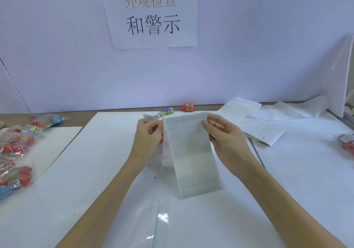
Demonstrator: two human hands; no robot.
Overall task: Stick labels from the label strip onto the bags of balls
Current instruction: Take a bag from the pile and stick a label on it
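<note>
Two bare forearms reach in from the near edge over a white-covered tabletop (95, 171). Between the hands a white label strip (189, 152) is held up at its top corners, its free end trailing down toward the camera, faint ruled lines showing through. The right hand (226, 138) pinches the strip's upper right corner between thumb and fingers (206, 122). The left hand (147, 142) is curled at the strip's upper left edge; something red shows behind it, but what it grips there cannot be told. At far left lie several clear bags of balls (17, 152), red and blue, clustered together. Another bag (347, 142) sits at the right edge. Beyond the right hand lie more white sheets (262, 131). Further back rest a small colourful wrapper (162, 112) and a red object (188, 107), below a wall sign (153, 16).
</note>
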